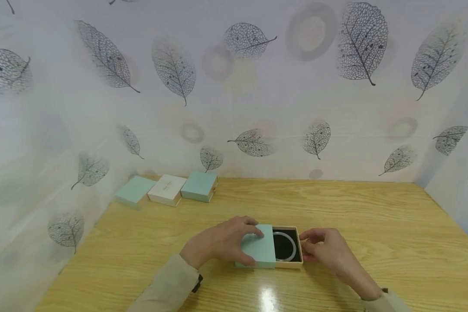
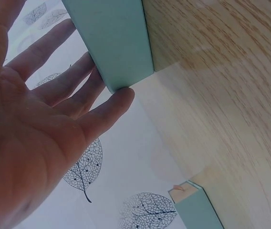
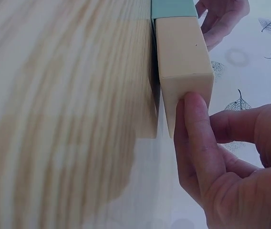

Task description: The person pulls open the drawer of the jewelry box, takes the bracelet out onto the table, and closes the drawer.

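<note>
A mint-green sleeve (image 1: 259, 249) covers the left part of a slide-out jewellery box on the table. Its cream drawer (image 1: 288, 265) sticks out to the right, showing a silver bangle (image 1: 295, 249) on black lining; the sleeve hides the bangle's left side. My left hand (image 1: 228, 242) grips the sleeve across its width, thumb at the near edge and fingers over the top and far edge. At the drawer's right end, my right hand (image 1: 331, 251) touches the end wall with its fingertips, seen in the right wrist view against the cream face (image 3: 185, 88).
At the back left of the wooden table (image 1: 355, 208) stand a mint-green box (image 1: 135, 190), a white box (image 1: 167, 188) and another green box (image 1: 199, 184) in a row. A leaf-patterned wall covering (image 1: 273, 104) rises behind the table and along both sides.
</note>
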Demonstrator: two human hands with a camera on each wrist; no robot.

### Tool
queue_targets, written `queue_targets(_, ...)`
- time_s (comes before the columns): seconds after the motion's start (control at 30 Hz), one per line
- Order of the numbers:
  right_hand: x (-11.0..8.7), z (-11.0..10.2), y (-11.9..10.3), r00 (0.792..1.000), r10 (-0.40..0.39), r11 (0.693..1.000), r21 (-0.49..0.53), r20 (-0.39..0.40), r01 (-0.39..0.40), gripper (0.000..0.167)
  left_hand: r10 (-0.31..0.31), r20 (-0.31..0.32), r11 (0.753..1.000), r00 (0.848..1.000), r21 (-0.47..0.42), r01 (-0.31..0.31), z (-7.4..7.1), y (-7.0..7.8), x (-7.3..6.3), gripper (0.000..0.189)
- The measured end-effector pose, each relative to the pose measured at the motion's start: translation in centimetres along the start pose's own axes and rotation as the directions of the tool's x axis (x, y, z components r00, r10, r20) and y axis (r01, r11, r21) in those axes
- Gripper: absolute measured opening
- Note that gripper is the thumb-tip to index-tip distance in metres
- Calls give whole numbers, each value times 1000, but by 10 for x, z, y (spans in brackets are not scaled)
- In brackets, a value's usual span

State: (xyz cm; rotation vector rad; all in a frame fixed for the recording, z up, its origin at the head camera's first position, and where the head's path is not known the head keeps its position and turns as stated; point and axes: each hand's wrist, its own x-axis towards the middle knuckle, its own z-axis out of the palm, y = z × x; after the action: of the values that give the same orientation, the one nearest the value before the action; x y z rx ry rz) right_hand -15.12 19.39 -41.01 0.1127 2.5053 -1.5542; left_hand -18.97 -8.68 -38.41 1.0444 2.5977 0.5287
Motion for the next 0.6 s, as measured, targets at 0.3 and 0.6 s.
queue_targets(0.3,0,-6,2,999,37,999,3,-22,-37,25,-10,9,1000,1000,-1,10,0,0,0,59)
queue_targets(0.6,1,-11,8,998,60,998,4,-23,-60,25,-7,0,1000,1000,-9,7,2,-1,0,58)
